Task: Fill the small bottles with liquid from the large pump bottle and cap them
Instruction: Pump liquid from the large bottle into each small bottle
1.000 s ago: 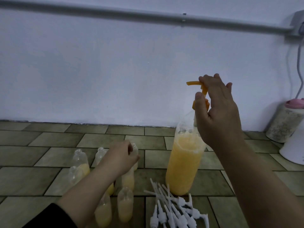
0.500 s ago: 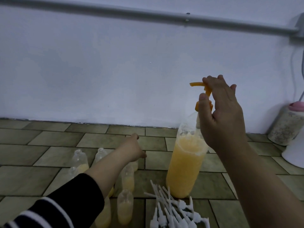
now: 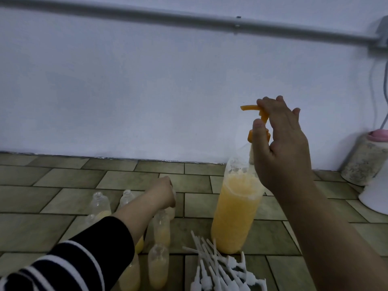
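The right hand [image 3: 281, 148] pinches the upright large pump bottle's [image 3: 237, 215] orange pump [image 3: 259, 120], spout pointing left. The left hand [image 3: 164, 193] apparently grips a small bottle [image 3: 171, 208] lower left, near the tiled floor's [image 3: 63, 179] wall edge.

At lower centre, our left forearm [image 3: 134, 215] crosses the cluster of small bottles [image 3: 161, 227], blocking reach from the left. White pump caps [image 3: 220, 269] litter the tiles before the large pump bottle [image 3: 235, 217]. Bare floor [image 3: 52, 196] lies open at left and along the wall [image 3: 147, 80]; a concrete block [image 3: 365, 160] closes the right edge.
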`<state>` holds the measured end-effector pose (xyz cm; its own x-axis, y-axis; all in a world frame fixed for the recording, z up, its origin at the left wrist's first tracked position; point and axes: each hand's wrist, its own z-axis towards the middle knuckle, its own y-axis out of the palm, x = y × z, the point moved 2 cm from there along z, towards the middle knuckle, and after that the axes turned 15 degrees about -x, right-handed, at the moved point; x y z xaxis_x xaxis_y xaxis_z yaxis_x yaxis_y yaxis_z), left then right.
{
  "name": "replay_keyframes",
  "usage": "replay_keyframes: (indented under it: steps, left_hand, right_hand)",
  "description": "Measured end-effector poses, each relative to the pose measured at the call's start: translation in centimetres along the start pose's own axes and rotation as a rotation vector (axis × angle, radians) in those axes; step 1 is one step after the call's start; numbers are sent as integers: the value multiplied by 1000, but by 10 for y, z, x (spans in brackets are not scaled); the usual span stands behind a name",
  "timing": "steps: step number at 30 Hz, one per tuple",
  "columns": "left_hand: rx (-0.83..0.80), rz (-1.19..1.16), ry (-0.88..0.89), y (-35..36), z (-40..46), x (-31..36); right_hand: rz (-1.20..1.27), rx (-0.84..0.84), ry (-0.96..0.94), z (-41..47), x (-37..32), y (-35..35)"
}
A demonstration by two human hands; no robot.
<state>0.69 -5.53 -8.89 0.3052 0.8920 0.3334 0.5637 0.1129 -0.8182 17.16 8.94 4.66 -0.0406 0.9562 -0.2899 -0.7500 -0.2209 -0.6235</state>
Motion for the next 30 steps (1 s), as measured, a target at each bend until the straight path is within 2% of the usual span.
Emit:
replay_keyframes:
  steps: [5,8,13,16,23,26,30]
  left_hand:
    - [34,-68,68,-6,-2,-4]
    - [121,-98,107,-21,-14,-2]
    - [417,-314,228,-59,-54,-7]
    - [503,-626,390,-75,-76,-12]
    - [419,-1390,853,-77,-98,7]
    - [410,-1398,936,-68,-101,24]
    - [408,-1033,926,-59,-105,46]
  right_hand:
    - [-3,1,0,0,0,-2]
    - [-1,3,1,0,0,-2]
    - [9,4,-1,-2,-2,-2]
    - [15,-3,4,-2,-2,-2]
    - [18,-9,11,-1,-3,-3]
    - [29,-11,12,-1,-3,-3]
    - [40,-29,14,-1,-3,-5]
